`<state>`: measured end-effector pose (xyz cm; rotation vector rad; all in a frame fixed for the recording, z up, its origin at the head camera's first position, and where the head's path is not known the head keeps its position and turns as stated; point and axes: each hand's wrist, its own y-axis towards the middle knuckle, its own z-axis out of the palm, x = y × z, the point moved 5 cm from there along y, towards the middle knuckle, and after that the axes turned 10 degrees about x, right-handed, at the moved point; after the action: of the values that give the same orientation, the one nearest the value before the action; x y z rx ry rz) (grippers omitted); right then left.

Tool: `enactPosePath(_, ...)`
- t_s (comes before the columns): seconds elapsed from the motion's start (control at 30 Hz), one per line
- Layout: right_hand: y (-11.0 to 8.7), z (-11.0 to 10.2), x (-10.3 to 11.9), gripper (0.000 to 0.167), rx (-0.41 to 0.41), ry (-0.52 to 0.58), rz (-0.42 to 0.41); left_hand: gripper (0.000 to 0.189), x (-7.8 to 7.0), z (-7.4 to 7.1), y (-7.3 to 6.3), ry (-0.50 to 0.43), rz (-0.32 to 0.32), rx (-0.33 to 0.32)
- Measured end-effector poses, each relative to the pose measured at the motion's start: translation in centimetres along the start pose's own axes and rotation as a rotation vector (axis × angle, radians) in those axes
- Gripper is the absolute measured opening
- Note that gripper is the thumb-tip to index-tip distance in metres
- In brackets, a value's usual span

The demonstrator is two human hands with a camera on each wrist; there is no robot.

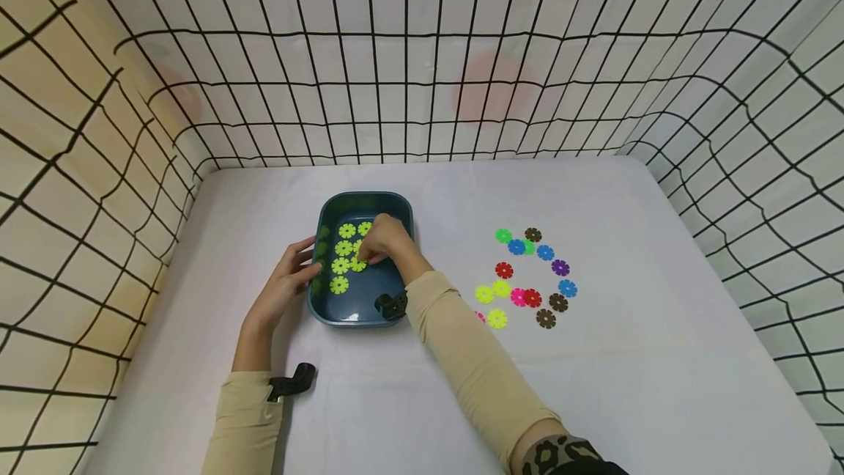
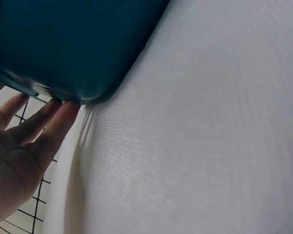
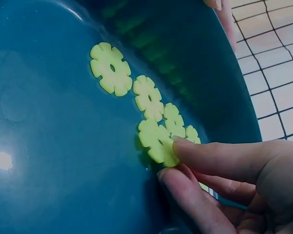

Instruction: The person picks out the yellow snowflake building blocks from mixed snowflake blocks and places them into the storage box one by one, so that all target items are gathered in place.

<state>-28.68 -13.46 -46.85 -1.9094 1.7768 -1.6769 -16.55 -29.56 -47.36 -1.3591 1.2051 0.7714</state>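
Note:
A dark teal plastic tray (image 1: pixel 365 317) stands on the white-covered table. My left hand (image 1: pixel 286 284) grips its left rim, thumb over the edge and fingers against the outer wall; the left wrist view shows those fingers (image 2: pixel 64 119) near the tray's lower corner. Inside the tray, yellow-green flower-shaped discs (image 1: pixel 339 285) with notched edges lie in columns toward the left side. My right hand (image 1: pixel 389 237) reaches in over them. Between thumb and finger it pinches one yellow-green flower-shaped disc (image 3: pixel 156 141), which sits among the others and is partly covered by the thumb.
Right of the tray, loose flower-shaped discs in several colours lie scattered, among them a purple disc (image 1: pixel 560 267), a brown disc (image 1: pixel 546 319) and a yellow disc (image 1: pixel 497 319). Black wire mesh (image 1: pixel 422 35) walls the table's back and sides. Each wrist carries a black camera (image 1: pixel 297 381).

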Motion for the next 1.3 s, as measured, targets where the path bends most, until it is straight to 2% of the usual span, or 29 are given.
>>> enactPosePath(0.27, -1.6, -0.8, 0.7, 0.023, -0.033, -0.029, -0.051, 0.06, -0.1, 0.1, 0.0, -0.002, 0.001, 0.002)
enactPosePath(0.53, -4.2, -2.0, 1.5, 0.024, -0.017, -0.033, -0.098, 0.061, -0.3, 0.2, -0.1, -0.001, -0.002, 0.012)
enactPosePath(0.9, -6.8, -4.3, 0.8, 0.027, -0.009, 0.03, -0.223, 0.06, -0.1, 0.2, -0.1, 0.003, 0.001, 0.01)
enactPosePath(1.1, -8.0, -6.0, -0.3, 0.033, -0.046, 0.038, -0.212, 0.06, -0.3, 0.2, -0.2, 0.008, -0.003, 0.007)
enactPosePath(1.3, -8.9, -7.6, -1.7, 0.032, -0.096, 0.021, -0.2, 0.06, -0.3, 0.2, -0.3, 0.0, 0.001, 0.016)
